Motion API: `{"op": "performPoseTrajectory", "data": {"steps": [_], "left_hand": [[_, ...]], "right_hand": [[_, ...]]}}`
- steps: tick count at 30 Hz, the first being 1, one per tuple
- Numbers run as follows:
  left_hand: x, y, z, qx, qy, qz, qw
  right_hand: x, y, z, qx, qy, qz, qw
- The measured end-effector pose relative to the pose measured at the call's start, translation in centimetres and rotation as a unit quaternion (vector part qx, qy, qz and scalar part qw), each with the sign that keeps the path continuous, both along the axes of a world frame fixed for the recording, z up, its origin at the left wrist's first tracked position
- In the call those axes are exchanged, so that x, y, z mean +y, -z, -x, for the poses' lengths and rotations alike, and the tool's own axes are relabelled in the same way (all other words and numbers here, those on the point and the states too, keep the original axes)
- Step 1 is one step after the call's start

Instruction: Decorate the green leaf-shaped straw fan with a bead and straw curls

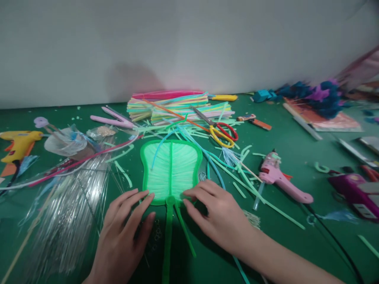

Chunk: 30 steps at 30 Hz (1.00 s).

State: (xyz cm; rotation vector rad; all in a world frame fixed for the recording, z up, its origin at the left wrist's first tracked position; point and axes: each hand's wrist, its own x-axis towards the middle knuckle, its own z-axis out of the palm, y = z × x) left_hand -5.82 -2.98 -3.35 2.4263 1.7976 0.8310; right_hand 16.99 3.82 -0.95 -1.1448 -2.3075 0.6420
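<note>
Head view: you look forward and down, close over the table [296, 244]; wall [189, 43] at 12 o'clock.

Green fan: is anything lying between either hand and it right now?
Nothing visible does. The left hand and right hand both rest fingertips on the lower rim of the green fan, either side of its handle. A loose blue strip crosses the fan's top, away from the hands.

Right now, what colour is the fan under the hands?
The fan is light green, seen in the head view.
</note>
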Motion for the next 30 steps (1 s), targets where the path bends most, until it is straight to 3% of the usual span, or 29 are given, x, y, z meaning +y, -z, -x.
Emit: {"op": "performPoseTrajectory", "data": {"steps": [13,16,18,20,22,24,26,28,30], "left_hand": [[0.8,0.2,0.8,-0.012,-0.064,-0.011,0.998],[0.9,-0.1,1.2,-0.096,-0.12,0.06,0.986],[1.1,-0.9,1.4,-0.211,-0.157,0.152,0.953],[1.4,-2.1,1.4,-0.347,-0.169,0.231,0.893],[1.8,-3.4,1.3,-0.448,-0.168,0.277,0.833],[2.2,-4.4,0.9,-0.497,-0.174,0.311,0.791],[2.6,-5.0,0.5,-0.509,-0.183,0.336,0.771],[3.0,-5.0,0.3,-0.479,-0.191,0.34,0.786],[3.3,-4.7,0.0,-0.399,-0.198,0.304,0.842]], "right_hand": [[0.0,1.0,0.8,0.058,-0.007,0.01,0.998],[0.3,0.4,0.6,0.042,0.03,-0.001,0.999],[0.8,0.0,0.0,0.012,0.092,0.017,0.996],[1.4,-0.1,-0.6,-0.023,0.132,0.078,0.988],[1.9,0.0,-1.2,-0.04,0.131,0.147,0.98],[2.3,0.1,-1.5,-0.034,0.114,0.182,0.976],[2.4,0.1,-1.6,-0.022,0.1,0.187,0.977],[2.3,-0.1,-1.7,-0.023,0.102,0.165,0.981],[1.9,-0.5,-1.8,-0.03,0.107,0.125,0.986]]}}
